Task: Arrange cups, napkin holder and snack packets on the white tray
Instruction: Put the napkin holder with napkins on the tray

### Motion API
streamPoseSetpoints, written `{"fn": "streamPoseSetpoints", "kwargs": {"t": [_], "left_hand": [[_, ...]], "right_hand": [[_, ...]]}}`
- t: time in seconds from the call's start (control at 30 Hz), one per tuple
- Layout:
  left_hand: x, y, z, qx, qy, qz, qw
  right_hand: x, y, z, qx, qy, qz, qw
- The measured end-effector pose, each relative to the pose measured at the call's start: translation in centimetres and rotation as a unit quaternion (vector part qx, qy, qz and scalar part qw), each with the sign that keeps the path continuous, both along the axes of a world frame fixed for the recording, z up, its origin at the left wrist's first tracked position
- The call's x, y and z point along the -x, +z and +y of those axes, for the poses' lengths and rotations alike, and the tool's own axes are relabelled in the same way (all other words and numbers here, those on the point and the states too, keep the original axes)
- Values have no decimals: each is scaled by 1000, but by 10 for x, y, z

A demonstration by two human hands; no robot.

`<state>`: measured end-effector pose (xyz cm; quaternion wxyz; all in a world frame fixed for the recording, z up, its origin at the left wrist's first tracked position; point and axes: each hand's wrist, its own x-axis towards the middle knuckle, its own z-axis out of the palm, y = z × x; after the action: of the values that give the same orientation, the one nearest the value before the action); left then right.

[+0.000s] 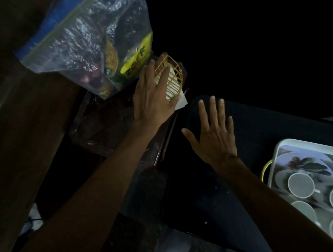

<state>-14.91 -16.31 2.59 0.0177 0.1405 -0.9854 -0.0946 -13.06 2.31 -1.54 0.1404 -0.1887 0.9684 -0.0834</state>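
Steadily: left hand (153, 98), clasping the napkin holder (174, 76), should carry it upright to the four-o'clock tray (276, 151); right hand (213, 136) spread, empty.

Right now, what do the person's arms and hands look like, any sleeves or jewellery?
The left forearm and right forearm are bare, no sleeves showing. The left hand and right hand wear no gloves, and no rings, watch or bracelet show.

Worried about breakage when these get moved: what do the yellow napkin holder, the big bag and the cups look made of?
The napkin holder: thin yellow bars in an open grid, probably coated wire, possibly plastic. The bag: clear, crinkled, glossy film with a blue zip strip, so plastic. The cups: smooth white, likely ceramic, though blur leaves that open.
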Motion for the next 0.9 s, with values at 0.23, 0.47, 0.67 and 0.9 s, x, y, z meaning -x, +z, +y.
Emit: {"fn": "streamPoseSetpoints", "kwargs": {"t": [0.23, 0.47, 0.67, 0.9], "left_hand": [[12, -12, -8, 4, -11, -19, 1000], [16, -9, -17, -20, -4, 8, 1000], [4, 13, -15, -86, 3, 102, 991], [-38, 24, 10, -386, 99, 139, 907]], "right_hand": [[6, -7, -20, -6, -7, -2, 1000], [7, -13, -23, 3, -18, -15, 1000], [8, 3, -23, 78, -59, -35, 995], [10, 47, -6, 443, -259, -116, 850]]}}
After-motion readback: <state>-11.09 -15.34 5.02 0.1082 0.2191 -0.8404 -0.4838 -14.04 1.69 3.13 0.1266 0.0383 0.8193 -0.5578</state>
